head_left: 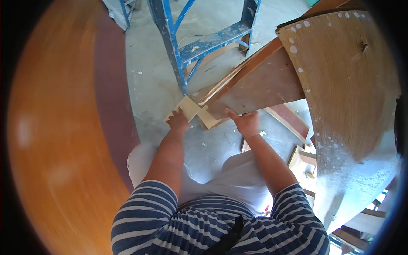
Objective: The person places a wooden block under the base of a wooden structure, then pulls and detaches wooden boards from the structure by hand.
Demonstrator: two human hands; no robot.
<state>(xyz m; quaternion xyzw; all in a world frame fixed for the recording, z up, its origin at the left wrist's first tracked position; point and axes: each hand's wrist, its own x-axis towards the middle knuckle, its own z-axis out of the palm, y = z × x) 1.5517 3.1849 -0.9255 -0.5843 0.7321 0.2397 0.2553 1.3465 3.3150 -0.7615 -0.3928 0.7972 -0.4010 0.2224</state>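
At the frame's centre, the left hand [178, 122] lies spread over a pale block [188, 107]; whether it grips, I cannot tell. Just right, the right hand [248, 123] pinches the brown board's [264, 83] lower edge. The ladder [214, 43] stands at upper centre.

Both arms [168, 158] extended forward. Left hand [180, 120] sat at 11 o'clock from the torso [199, 225], back up, fingers [173, 114] spread; left forearm [170, 148] aimed at 1. Right hand [247, 122] sat just past 12, gripping, thumb [231, 114] toward 10 (other fingers mostly hidden); right forearm [268, 159] aimed at 11.
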